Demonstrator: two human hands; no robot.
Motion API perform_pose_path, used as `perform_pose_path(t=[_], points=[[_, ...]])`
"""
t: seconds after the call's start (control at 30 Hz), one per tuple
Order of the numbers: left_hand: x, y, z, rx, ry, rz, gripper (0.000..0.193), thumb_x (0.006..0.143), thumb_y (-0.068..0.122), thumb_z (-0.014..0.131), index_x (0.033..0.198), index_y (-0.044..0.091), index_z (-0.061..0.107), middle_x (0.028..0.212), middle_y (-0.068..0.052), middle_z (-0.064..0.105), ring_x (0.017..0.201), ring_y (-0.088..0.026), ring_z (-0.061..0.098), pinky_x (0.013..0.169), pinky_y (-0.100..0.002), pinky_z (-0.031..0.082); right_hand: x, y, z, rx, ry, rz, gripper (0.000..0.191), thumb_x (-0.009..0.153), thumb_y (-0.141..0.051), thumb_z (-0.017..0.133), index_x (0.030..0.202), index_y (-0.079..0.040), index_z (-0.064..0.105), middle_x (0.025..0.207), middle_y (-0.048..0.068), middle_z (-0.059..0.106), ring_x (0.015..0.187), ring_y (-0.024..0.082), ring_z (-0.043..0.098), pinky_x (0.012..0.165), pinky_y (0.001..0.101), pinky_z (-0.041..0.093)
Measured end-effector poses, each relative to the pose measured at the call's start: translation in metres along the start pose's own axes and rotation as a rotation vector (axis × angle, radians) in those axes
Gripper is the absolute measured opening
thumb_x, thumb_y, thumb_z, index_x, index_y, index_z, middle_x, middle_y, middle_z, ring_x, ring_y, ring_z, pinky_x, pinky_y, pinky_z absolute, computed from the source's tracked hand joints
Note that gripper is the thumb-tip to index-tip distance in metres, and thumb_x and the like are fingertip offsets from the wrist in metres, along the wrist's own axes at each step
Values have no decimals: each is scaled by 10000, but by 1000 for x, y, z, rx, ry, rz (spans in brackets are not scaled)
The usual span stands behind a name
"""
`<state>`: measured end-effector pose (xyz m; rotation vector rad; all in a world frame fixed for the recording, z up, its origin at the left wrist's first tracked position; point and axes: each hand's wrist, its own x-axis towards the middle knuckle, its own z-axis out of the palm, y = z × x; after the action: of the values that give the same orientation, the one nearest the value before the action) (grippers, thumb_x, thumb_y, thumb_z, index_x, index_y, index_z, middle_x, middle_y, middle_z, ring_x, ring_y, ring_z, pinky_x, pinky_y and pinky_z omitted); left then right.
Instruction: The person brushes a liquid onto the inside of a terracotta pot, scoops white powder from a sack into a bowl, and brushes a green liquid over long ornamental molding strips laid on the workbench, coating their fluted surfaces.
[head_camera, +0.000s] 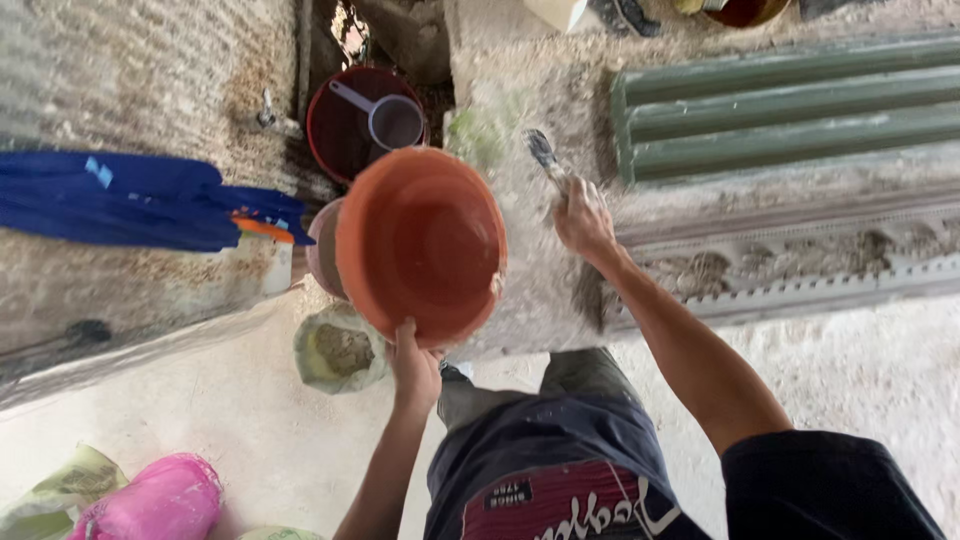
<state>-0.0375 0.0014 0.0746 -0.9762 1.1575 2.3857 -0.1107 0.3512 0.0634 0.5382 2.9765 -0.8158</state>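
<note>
Lit evenly by soft daylight, without hard shadows or glare. Pale, washed-out floor (250, 420). Slight motion blur throughout (strongest at left edge), with wide-angle stretching toward corners.

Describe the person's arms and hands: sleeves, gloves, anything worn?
Both hands are bare: no gloves, rings or watch show on the left hand or the right hand. Both forearms are uncovered. The right arm ends in a short black sleeve at the upper arm. No sleeve shows on the left arm.
</note>
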Motion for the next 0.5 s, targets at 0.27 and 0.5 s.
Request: perform_pose_path(t=[0.27, 0.5], points=[[-42, -38, 70, 37, 22, 156, 625, 930, 239, 580, 1506, 118, 372, 1449, -101, 524, 1263, -270, 589, 989, -481, 533, 178, -40, 4, -274, 79, -300, 456, 942, -189, 582, 1363, -25, 518, 1329, 230, 583, 1231, 425, 517, 1046, 526, 419], [-68, -57, 130, 51, 221, 190, 618, 964, 235, 560, 1524, 37, 389, 1486, -126, 519, 1305, -280, 558, 1083, -454, 466, 206, 12, -11, -98, 370, -341, 214, 1012, -239, 590, 1166, -113, 667, 1114, 134, 672, 1051, 337, 630, 883, 486, 528]])
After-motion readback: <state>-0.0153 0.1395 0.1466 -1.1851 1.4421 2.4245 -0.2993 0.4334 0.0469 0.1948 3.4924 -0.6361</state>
